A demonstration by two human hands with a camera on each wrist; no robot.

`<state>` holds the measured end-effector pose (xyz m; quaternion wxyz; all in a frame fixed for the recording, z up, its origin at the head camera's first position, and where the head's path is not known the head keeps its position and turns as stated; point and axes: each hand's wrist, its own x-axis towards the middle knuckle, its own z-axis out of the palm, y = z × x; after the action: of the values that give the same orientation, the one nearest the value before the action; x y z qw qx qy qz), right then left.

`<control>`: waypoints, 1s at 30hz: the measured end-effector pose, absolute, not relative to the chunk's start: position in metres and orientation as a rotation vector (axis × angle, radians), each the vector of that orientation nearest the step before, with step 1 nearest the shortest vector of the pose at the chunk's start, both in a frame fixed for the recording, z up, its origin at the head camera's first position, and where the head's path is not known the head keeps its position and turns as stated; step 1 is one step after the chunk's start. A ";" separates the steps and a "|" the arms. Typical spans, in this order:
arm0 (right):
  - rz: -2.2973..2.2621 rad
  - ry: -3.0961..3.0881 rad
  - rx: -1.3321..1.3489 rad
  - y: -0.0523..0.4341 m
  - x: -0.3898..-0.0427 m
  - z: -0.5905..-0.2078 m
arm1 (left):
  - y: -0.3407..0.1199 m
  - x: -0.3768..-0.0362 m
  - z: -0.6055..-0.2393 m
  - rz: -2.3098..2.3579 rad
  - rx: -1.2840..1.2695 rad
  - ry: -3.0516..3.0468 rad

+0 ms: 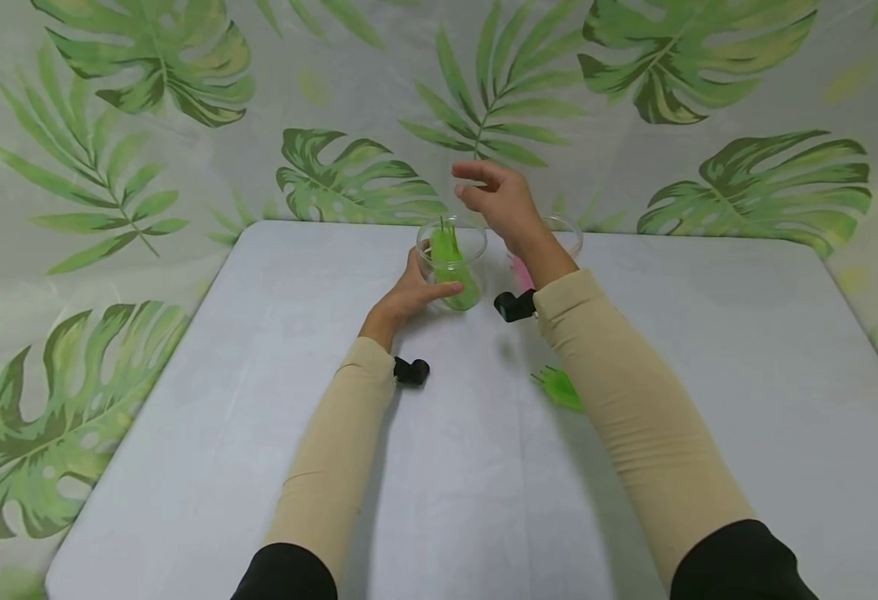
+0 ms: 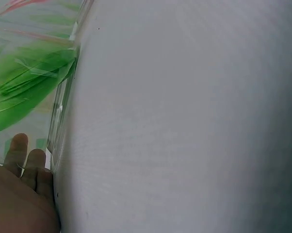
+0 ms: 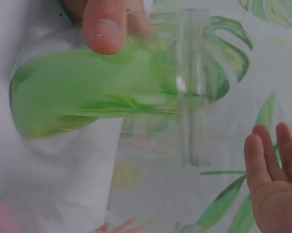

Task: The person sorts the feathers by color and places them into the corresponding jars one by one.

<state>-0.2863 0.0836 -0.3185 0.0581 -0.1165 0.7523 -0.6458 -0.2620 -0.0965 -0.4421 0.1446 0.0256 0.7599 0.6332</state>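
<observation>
On the far middle of the white table (image 1: 258, 400): we see a clear plastic cup (image 1: 451, 262) standing upright, with green feathers (image 1: 449, 254) packed inside it.
Left hand: our left hand (image 1: 408, 293) wraps the cup from its left side, the thumb lying across the near wall; the cup sits inside the curl of the fingers, so this hand is gripping it.
Left wrist view: we make out fingertips (image 2: 25, 160) against the clear wall, with the green feathers showing through just above them.
Right hand: our right hand (image 1: 500, 200) hangs above and a little to the right of the cup's rim, fingers loosely spread and holding nothing; it is clear of the cup.
Right wrist view: the cup (image 3: 151, 97) fills the frame, the left thumb (image 3: 105, 26) pressed on its wall, and the right fingers (image 3: 272, 165) stand apart beyond its rim.
Second cup: another clear cup (image 1: 568, 235) stands behind the right wrist, with something pink (image 1: 519, 271) at its foot, partly hidden.
Loose feather: one green feather (image 1: 559, 387) lies on the table near the right forearm, well apart from both hands.
</observation>
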 end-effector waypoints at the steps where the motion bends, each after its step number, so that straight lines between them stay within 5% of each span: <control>1: -1.940 2.299 -0.365 0.085 -0.285 -0.317 | -0.096 -0.262 -0.442 1.825 0.072 2.187; 16: -1.886 2.373 -0.448 0.123 -0.272 -0.305 | -0.095 -0.261 -0.442 1.821 0.060 2.181; 30: -1.161 2.765 -0.916 0.202 -0.197 -0.311 | -0.095 -0.259 -0.440 1.831 0.084 2.182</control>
<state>-0.1973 0.2018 -0.3110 0.0027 -0.2921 0.8818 -0.3703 -0.2593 -0.0947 -0.4398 0.1454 0.0291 0.7575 0.6358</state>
